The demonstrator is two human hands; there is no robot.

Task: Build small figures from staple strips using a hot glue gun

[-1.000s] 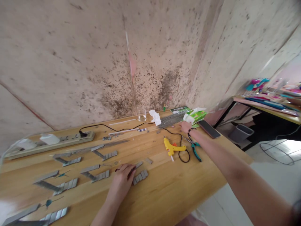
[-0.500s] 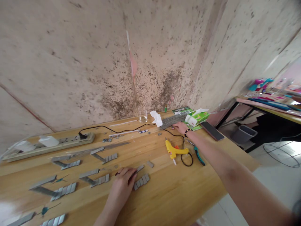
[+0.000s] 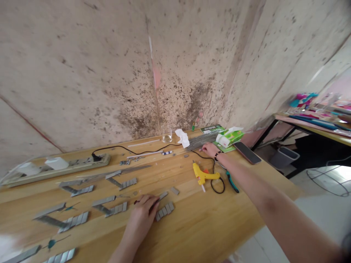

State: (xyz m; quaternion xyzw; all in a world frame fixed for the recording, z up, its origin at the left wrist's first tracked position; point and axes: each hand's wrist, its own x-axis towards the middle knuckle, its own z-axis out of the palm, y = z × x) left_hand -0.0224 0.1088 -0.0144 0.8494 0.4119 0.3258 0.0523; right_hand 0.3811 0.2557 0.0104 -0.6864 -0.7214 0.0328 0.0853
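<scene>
In the head view, see the left hand (image 3: pixel 146 206) curled on the desk (image 3: pixel 208 219), nearer its front edge, fingertips at a narrow grey piece (image 3: pixel 163 195); cannot tell whether gripped or just touched. Beside it, a row of grey segments (image 3: pixel 165 211). Toward the far right corner, the right hand (image 3: pixel 210 149), fingers bunched narrow beside a bundle of grey strips (image 3: pixel 202 141); cannot tell if holding anything. Probably light, stiff; best pinched by the long edges.

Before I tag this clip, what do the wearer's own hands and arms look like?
The left hand and right hand are both ungloved, and no sleeve covers the left forearm or right forearm. The right wrist wears a mostly dark bracelet that looks beaded; nothing is visibly worn on the left wrist.
</scene>
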